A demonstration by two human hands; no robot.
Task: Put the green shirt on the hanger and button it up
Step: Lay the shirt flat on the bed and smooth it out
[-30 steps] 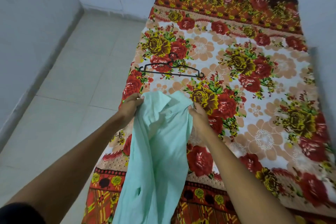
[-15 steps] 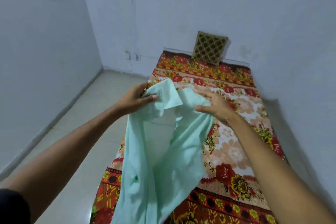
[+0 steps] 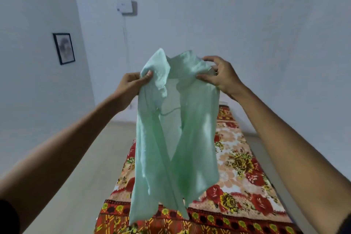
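Since half a second ago, both hands have risen from just above the bed to well up in front of the white wall, carrying the green shirt (image 3: 171, 138) with them, and the view has tilted up so the cushion at the bed's head is now hidden behind the fabric.

Both forearms reach forward and upward, converging toward the middle of the view. The left hand (image 3: 131, 85) has its fingers curled, thumb pressed on top, pinching a bunched fold of the shirt near the collar. The right hand (image 3: 218, 74) grips the other shoulder edge, its thumb underneath and fingers arched over the top of the cloth, one or two lifted clear.

The shirt hangs between the hands, open at the front, its two panels dropping down to just above the near end of the floral bedspread (image 3: 243, 167). The hanger cannot be seen.

On the left wall hangs a framed picture (image 3: 64, 48); a white wall box (image 3: 127, 6) with a cable sits higher on the far wall.
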